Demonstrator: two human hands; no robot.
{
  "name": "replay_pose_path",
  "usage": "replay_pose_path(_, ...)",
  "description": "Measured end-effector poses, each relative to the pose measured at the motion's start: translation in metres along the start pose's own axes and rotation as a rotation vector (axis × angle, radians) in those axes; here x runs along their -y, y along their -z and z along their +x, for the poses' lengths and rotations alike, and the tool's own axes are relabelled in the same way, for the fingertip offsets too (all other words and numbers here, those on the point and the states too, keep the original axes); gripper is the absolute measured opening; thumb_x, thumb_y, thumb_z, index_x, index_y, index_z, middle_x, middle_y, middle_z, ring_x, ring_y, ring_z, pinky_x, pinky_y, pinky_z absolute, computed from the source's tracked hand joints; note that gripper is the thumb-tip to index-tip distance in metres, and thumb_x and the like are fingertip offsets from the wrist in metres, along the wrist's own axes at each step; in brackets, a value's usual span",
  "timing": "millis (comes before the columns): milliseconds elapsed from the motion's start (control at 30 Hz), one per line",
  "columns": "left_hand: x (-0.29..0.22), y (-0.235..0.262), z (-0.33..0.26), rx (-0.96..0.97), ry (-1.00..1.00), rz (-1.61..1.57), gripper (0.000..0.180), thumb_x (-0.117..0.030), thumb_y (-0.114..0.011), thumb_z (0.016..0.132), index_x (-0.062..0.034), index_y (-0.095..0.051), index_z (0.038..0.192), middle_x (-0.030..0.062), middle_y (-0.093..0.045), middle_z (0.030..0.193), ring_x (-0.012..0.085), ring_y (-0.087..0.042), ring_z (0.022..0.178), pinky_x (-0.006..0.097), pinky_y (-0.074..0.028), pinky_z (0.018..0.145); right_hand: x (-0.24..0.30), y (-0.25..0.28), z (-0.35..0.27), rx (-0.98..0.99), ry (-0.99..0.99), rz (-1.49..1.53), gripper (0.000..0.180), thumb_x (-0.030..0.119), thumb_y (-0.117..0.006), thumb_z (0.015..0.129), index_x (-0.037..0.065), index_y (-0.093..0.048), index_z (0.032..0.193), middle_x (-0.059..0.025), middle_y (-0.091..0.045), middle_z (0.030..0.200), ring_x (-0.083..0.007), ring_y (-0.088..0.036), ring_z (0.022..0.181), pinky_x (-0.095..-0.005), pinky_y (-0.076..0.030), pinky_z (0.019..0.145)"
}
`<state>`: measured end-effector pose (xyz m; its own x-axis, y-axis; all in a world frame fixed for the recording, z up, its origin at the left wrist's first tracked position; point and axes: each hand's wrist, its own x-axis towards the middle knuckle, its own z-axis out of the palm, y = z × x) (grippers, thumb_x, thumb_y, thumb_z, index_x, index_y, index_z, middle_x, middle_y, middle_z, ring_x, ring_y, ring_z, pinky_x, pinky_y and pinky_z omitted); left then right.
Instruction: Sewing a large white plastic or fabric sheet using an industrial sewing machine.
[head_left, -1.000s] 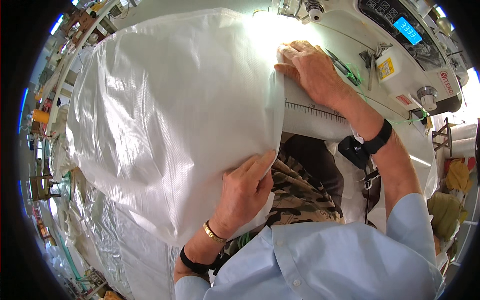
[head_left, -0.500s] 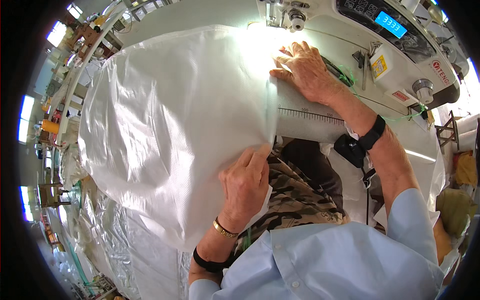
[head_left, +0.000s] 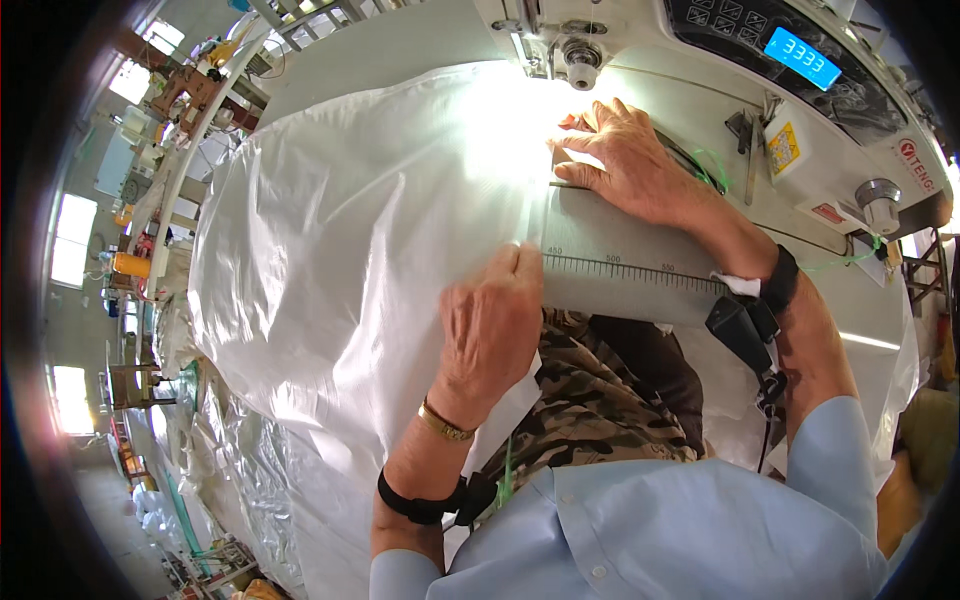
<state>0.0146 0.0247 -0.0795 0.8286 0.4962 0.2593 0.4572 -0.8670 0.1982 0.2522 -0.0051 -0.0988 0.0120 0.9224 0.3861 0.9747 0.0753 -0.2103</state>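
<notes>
A big shiny white plastic sheet [head_left: 340, 230] lies across the left of the sewing table and hangs over its front edge. My left hand [head_left: 490, 325] pinches the sheet's right-hand edge close to the table's front; motion smears its fingertips a little. Farther up that same edge, my right hand [head_left: 635, 165] bends over with thumb and fingers closed around the border, just below the sewing machine head [head_left: 580, 62]. Bright lamplight washes out the sheet around the needle, so the stitching point cannot be made out.
A printed ruler scale [head_left: 630, 268] runs along the table's front. On the right stands the machine body with a lit blue display [head_left: 803, 58] and a round knob [head_left: 880, 205]. Metal tweezers [head_left: 755, 150] and green thread [head_left: 715, 165] lie behind my right hand. Crumpled plastic sheeting [head_left: 235, 470] fills the lower left.
My left hand has moved up along the sheet's edge, toward the machine, uncovering more of the ruler scale. The right hand stays near the machine head. The whole view has shifted slightly.
</notes>
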Motion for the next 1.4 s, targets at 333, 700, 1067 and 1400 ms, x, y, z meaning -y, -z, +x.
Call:
replay_pose_path(333, 0.025, -0.026, 0.064, -0.223, -0.214, 0.063, 0.009, -0.009, -0.056, 0.080, -0.0024, -0.061, 0.080, 0.0186, -0.062, 0.074, 0.0370, -0.063, 0.073, 0.045, -0.048, 0.064, 0.013, 0.015, 0.002, 0.090, -0.133, -0.013, 0.043, 0.039, -0.057, 0.091, 0.010, -0.064, 0.122, -0.0183, -0.054, 0.127, -0.0346, -0.042, 0.119, -0.0457, -0.030, 0.102)
replay_pose_path(700, 0.004, -0.006, 0.047, -0.127, 0.069, -0.205, 0.027, -0.025, -0.057, 0.090, -0.0014, -0.061, 0.101, 0.0182, -0.065, 0.096, 0.0372, -0.062, 0.090, 0.045, -0.048, 0.076, 0.001, 0.003, -0.006, 0.099, -0.030, -0.034, 0.048, 0.041, -0.054, 0.091, 0.013, -0.060, 0.129, -0.0179, -0.050, 0.138, -0.0341, -0.041, 0.125, -0.0469, -0.026, 0.107)
replay_pose_path(1067, 0.126, -0.011, -0.071, -0.318, -0.007, 0.013, 0.062, -0.017, -0.066, 0.087, -0.0073, -0.044, 0.144, 0.0107, -0.044, 0.149, 0.0296, -0.039, 0.139, 0.046, -0.025, 0.115, -0.014, 0.003, -0.012, -0.031, 0.134, -0.104, 0.053, 0.046, -0.058, 0.091, 0.005, -0.056, 0.124, -0.0170, -0.057, 0.123, -0.0335, -0.050, 0.115, -0.0442, -0.037, 0.101)
replay_pose_path(1400, 0.200, 0.002, -0.009, -0.227, -0.163, 0.051, 0.049, -0.030, -0.058, 0.095, -0.0077, -0.052, 0.138, 0.0085, -0.051, 0.143, 0.0262, -0.039, 0.139, 0.044, -0.027, 0.114, 0.071, 0.025, -0.070, -0.108, 0.261, 0.011, 0.021, 0.019, -0.064, 0.089, 0.004, -0.061, 0.104, -0.0106, -0.065, 0.098, -0.0298, -0.062, 0.089, -0.0397, -0.050, 0.079)
